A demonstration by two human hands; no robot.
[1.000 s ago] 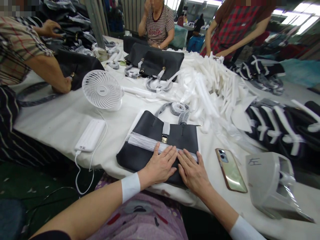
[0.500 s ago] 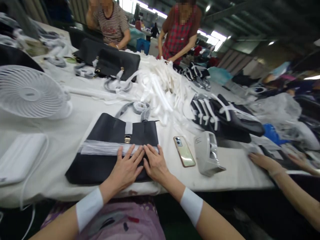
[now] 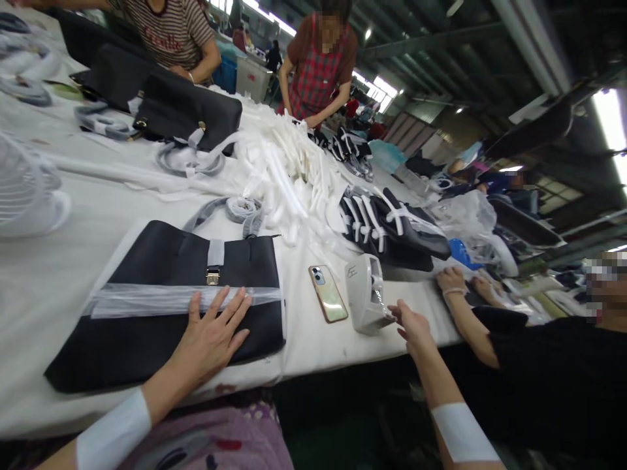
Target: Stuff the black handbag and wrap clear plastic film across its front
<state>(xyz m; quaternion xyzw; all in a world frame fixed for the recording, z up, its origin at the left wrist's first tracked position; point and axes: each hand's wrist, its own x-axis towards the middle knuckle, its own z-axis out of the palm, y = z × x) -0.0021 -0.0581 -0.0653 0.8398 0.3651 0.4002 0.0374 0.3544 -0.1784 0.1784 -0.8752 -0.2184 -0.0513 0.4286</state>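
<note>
A flat black handbag (image 3: pixel 161 313) with a gold clasp (image 3: pixel 212 277) lies on the white table (image 3: pixel 304 339) in front of me, a clear plastic strip (image 3: pixel 147 299) across it. My left hand (image 3: pixel 211 337) rests flat on the bag and strip, fingers spread. My right hand (image 3: pixel 414 326) is off to the right at the table edge, fingers loosely apart, touching or just short of a white plastic tape dispenser (image 3: pixel 365 294). It holds nothing.
A phone (image 3: pixel 328 293) lies between bag and dispenser. A heap of white paper rolls (image 3: pixel 294 170), black wrapped bags (image 3: pixel 392 228) and more handbags (image 3: pixel 189 111) fill the table behind. A white fan (image 3: pixel 24 189) stands left. Seated right, a person in black rests a hand (image 3: pixel 450 281) on the table; others work beyond.
My view has swung right. My right hand left the bag and moved right to the white dispenser. My left hand stays flat on the bag.
</note>
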